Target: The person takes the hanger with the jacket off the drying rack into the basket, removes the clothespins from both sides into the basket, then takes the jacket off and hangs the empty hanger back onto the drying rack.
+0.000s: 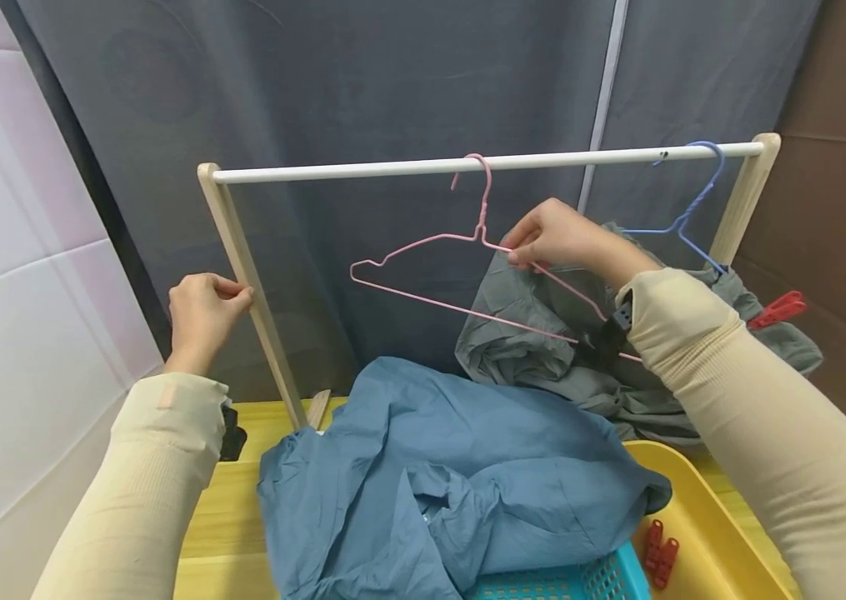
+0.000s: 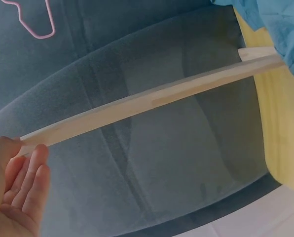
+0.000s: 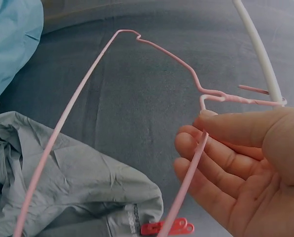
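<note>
Pink wire hanger [image 1: 481, 233]: hooked on white rail [image 1: 543, 160], above the grip. Right hand [image 1: 565, 237]: pinching hanger's shoulder. Left hand [image 1: 205, 317]: well left of grip, by wooden post [image 1: 265, 333]; whether clamped, cannot tell. Grey garment [image 1: 513, 296]: below grip. Risk: upward push could unhook hanger; sideways pull could slide it.

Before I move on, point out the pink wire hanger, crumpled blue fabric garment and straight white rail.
Pink wire hanger [image 1: 482, 218], head view: twisted neck below its hook.
Crumpled blue fabric garment [image 1: 460, 437], head view: broad middle.
Straight white rail [image 1: 543, 160], head view: bare stretch near its middle.
</note>
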The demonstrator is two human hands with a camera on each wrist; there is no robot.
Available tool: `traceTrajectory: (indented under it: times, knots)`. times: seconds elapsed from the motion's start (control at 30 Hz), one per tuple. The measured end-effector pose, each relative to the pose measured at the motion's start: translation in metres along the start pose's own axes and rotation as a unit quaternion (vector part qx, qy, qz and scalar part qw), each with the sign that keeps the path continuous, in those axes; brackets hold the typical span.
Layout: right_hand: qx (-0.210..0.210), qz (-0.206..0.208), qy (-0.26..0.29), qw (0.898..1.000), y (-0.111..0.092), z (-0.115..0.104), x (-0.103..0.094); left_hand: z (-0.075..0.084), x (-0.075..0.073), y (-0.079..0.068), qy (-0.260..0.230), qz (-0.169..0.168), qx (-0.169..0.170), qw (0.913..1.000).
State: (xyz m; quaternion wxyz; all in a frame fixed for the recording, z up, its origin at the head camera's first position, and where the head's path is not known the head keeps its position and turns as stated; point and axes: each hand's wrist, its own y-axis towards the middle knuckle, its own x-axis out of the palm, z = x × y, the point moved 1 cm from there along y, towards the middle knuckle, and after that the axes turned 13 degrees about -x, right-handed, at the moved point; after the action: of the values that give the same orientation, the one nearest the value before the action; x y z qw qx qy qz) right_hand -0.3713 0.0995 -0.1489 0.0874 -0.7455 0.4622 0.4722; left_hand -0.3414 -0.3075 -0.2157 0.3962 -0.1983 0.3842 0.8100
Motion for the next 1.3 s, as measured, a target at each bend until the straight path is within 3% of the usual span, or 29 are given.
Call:
traceTrajectory:
  times: [0.37, 0.67, 1.3]
  knots:
    - [-0.004, 0.057, -0.036, 0.998, -0.032, 0.002, -0.012, -0.005, 0.006, -0.005, -0.027, 0.037, -0.004, 0.9989]
    - [-0.025, 0.08, -0.027, 0.996, -0.055, 0.0, -0.015, -0.008, 0.006, -0.015, -0.018, 0.012, -0.004, 0.9998]
    - [-0.111, -0.009, -0.012, 0.994, -0.092, -0.016, 0.0, -0.003, 0.013, -0.043, -0.02, -0.082, 0.061, 0.9946]
